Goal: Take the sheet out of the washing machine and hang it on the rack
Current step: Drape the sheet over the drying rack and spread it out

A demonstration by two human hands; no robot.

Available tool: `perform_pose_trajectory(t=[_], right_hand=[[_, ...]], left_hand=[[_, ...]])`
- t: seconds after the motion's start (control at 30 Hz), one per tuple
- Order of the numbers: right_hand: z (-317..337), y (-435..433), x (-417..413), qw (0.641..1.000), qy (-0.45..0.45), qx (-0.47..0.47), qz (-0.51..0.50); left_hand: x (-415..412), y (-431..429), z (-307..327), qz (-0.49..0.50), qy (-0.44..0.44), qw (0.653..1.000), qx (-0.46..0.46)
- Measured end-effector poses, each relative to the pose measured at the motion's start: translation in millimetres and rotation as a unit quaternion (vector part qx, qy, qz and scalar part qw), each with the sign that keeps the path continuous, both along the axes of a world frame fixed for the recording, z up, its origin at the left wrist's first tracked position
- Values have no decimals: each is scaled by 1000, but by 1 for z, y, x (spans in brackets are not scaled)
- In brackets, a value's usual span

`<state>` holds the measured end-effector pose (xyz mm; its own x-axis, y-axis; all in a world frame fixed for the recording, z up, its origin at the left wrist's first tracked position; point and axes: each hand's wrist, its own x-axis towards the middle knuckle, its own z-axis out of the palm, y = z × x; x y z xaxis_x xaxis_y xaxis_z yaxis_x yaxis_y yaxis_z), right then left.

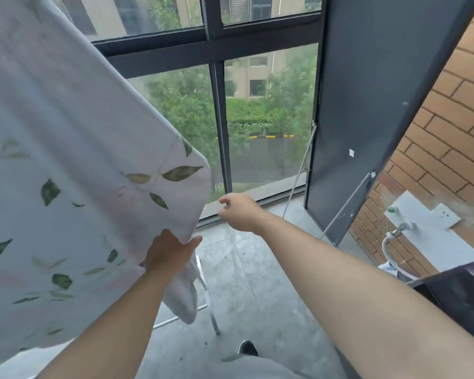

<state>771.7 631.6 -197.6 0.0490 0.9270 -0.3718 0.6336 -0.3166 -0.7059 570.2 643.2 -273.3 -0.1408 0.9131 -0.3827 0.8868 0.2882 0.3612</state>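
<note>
The white sheet [74, 165] with green leaf prints fills the left half of the view, spread out and draped high. My left hand [170, 251] grips its lower right edge, thumb on top of the cloth. A bunched part of the sheet hangs below that hand over the white rack's leg [212, 310]. My right hand [237, 212] is stretched forward just right of the sheet's corner, apart from it, fingers loosely curled and holding nothing. Most of the rack is hidden behind the sheet.
A tall window with a dark frame [220, 127] stands straight ahead, and a dark open door panel [367, 105] is at the right. A brick wall [454, 127] with a tap and hose [397, 233] lies far right. The grey tiled floor [257, 291] lies below.
</note>
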Motion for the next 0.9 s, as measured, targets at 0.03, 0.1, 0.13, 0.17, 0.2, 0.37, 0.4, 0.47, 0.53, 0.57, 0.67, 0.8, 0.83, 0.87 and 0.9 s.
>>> perform_pose_trajectory(t=[0.03, 0.1, 0.13, 0.17, 0.2, 0.37, 0.4, 0.47, 0.53, 0.57, 0.67, 0.8, 0.83, 0.87, 0.9], right_hand=[[-2, 15, 7, 1000, -5, -10, 22], [-4, 35, 15, 999, -16, -16, 48], [-6, 45, 18, 998, -17, -20, 59], [-8, 61, 21, 997, -19, -22, 77], [-10, 67, 22, 995, -23, -21, 91], [-27, 129, 17, 977, -9, -42, 207], [-31, 144, 15, 969, -10, -43, 242], [-36, 162, 9, 956, -9, -45, 290], [-42, 175, 4, 935, -9, -48, 350], [-43, 181, 3, 923, -19, -43, 381], [-55, 192, -5, 891, -46, -40, 449], [-71, 191, -14, 858, -90, -3, 505], [-76, 190, -15, 857, -91, 11, 507], [-82, 189, -16, 861, -88, 21, 501], [-86, 188, -16, 867, -82, 25, 490]], left_hand=[[8, 7, -3, 10, 10, 1000, 4], [20, 11, -1, 10, 25, 999, 31], [24, 15, -1, 8, 29, 998, 50], [28, 22, -2, 15, 32, 997, 65], [28, 24, -2, 9, 35, 996, 77], [40, 42, -13, 61, 27, 992, 103], [45, 44, -14, 84, 20, 989, 124], [53, 40, -12, 111, 7, 981, 158], [66, 31, -7, 154, -47, 972, 172], [68, 29, -10, 177, -83, 962, 188], [83, 27, -5, 330, -196, 905, 181], [102, 10, -3, 364, -190, 893, 186], [106, 3, -3, 371, -191, 893, 169], [108, -3, -5, 386, -199, 888, 148], [108, -9, -10, 400, -198, 886, 125]])
